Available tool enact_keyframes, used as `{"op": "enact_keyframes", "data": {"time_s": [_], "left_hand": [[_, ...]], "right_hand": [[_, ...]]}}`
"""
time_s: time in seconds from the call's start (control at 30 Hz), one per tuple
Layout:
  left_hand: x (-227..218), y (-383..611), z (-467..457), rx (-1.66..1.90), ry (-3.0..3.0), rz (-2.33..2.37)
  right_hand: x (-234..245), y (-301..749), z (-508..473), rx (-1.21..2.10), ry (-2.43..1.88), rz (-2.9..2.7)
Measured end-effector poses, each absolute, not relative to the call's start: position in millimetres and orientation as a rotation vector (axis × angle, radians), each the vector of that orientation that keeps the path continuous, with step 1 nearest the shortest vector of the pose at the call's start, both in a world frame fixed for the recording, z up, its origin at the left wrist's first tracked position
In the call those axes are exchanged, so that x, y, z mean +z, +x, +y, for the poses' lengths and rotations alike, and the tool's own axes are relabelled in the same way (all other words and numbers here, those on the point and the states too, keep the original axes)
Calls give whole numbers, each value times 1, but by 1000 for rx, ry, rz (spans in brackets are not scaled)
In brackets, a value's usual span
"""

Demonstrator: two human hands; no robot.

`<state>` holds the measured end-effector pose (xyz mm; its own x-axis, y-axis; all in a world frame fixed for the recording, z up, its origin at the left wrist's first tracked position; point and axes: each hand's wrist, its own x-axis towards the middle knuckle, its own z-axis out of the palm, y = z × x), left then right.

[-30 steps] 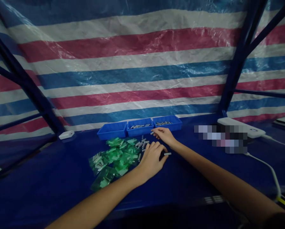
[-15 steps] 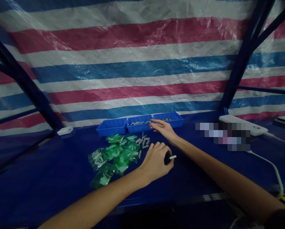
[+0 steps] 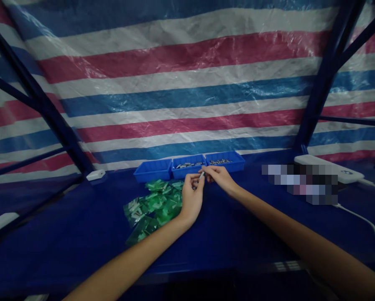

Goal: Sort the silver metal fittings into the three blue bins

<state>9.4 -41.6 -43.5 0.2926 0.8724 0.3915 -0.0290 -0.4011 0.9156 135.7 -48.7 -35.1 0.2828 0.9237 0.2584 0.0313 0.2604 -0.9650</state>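
Observation:
My left hand (image 3: 192, 194) and my right hand (image 3: 217, 176) meet just in front of the middle blue tray (image 3: 187, 165). Both pinch a small silver metal piece (image 3: 201, 175) between their fingertips. Under and left of my left hand lies a heap of small green plastic bags (image 3: 152, 205) on the dark blue table. Loose silver pieces near the bags are mostly hidden by my left hand. The middle tray and the right blue tray (image 3: 226, 160) hold several small metal parts. The left blue tray (image 3: 152, 170) shows no contents that I can make out.
A striped red, white and blue tarpaulin (image 3: 181, 83) closes the back. Dark blue frame posts (image 3: 319, 96) rise at both sides. A white power strip (image 3: 330, 169) with a cable lies at the right. Small white objects (image 3: 95, 174) sit at the left.
My left hand moved up from the table towards the trays, carrying its small silver piece. My right hand drew back from the middle tray, and the two hands now meet at the piece.

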Motion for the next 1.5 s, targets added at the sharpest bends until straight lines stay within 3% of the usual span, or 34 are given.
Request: {"op": "enact_keyframes", "data": {"time_s": [0.57, 1.0, 1.3, 1.4, 1.5], "left_hand": [[-45, 8, -31, 1379, 1577, 799], [-36, 7, -68, 1042, 2010, 544], [-37, -6, -90, 691, 2711, 77], [-40, -8, -95, 650, 2861, -25], [-41, -8, -97, 605, 2929, -64]], "right_hand": [[-40, 111, -56, 1337, -815, -870], [-33, 148, -42, 752, -1218, -927], [-10, 125, -39, 899, -1087, -1127], [-8, 128, -67, 687, -1186, -1430], [-16, 161, -104, 273, -1349, -1685]]}}
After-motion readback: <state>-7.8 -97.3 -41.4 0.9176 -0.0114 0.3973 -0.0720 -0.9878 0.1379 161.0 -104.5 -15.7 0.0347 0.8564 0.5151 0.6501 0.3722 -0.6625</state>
